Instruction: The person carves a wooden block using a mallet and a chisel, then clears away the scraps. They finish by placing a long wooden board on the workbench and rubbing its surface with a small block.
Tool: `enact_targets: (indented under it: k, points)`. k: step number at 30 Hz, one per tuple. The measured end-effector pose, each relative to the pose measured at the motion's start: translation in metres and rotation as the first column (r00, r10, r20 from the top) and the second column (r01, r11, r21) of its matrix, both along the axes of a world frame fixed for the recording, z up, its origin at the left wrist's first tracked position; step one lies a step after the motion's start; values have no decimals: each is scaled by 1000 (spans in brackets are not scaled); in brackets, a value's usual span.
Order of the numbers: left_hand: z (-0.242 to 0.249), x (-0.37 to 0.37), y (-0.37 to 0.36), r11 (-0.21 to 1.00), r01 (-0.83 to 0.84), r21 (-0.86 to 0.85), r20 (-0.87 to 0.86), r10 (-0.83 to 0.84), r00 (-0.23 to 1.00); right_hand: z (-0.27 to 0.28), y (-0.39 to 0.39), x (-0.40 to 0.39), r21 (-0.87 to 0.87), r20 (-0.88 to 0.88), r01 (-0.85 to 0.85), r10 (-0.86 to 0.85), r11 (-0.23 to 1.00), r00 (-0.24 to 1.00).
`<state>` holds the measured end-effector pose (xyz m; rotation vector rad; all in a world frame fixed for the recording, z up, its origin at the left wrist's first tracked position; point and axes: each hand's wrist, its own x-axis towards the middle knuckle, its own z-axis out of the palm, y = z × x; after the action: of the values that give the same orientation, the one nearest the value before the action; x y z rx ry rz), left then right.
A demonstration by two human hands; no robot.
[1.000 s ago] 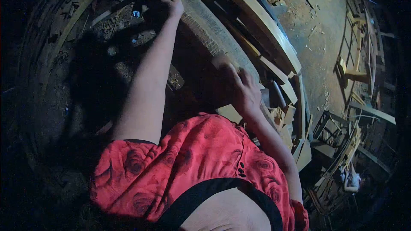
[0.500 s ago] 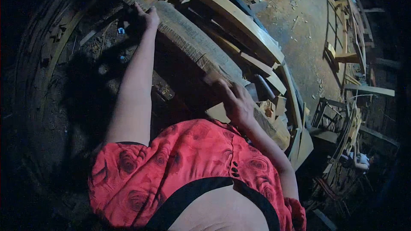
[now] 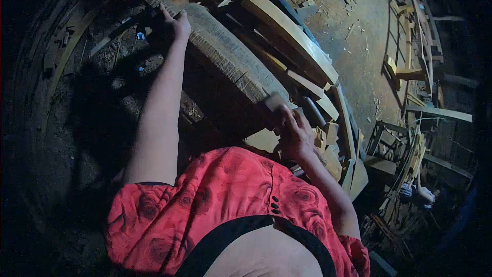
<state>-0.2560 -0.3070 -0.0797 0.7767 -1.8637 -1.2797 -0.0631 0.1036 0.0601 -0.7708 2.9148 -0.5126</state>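
Observation:
A long, thick wooden beam point(image 3: 225, 46) with rough, notched edges runs diagonally from the upper left to the centre. Near its far left end my left hand point(image 3: 178, 23) rests on the wood, thumb and fingers apart. My right hand point(image 3: 297, 131) is at the beam's near right end, its fingers closed round a small flat block point(image 3: 274, 102) that lies against the beam's edge. The block's exact kind is blurred and cannot be made out.
Curved boards point(image 3: 292, 33) and offcuts are heaped just beyond the beam. Shavings lie on the floor point(image 3: 359, 46). Wooden frames point(image 3: 410, 72) stand at the right, with another person point(image 3: 423, 195) at the lower right. The left side is dark.
My right hand and the small block have moved right and slightly down along the beam's edge. My left hand has stayed at nearly the same place on the wood.

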Motion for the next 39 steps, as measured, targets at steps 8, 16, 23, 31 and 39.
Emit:
enact_targets:
  k: [8, 16, 23, 31, 39]
  points:
    - [-9, -3, -5, 991, 75, 107, -122, -62, 991, 0, -129, -102, -223, 55, -93, 108, 970, 993]
    - [-52, -22, -41, 996, 60, -60, -30, -62, 998, -2, -66, -59, -104, 94, -48, 58, 993, 994]
    - [-40, -17, -36, 999, 50, -11, -5, -50, 999, 6, 70, 37, -94, -38, 96, -100, 991, 994]
    - [-39, -17, -29, 998, 24, -53, -70, -28, 997, 1, 37, 21, -17, -76, 68, -69, 998, 995]
    - [1, -1, -6, 995, 80, 57, -49, -77, 996, 2, -103, -54, -111, 36, -167, 172, 980, 984]
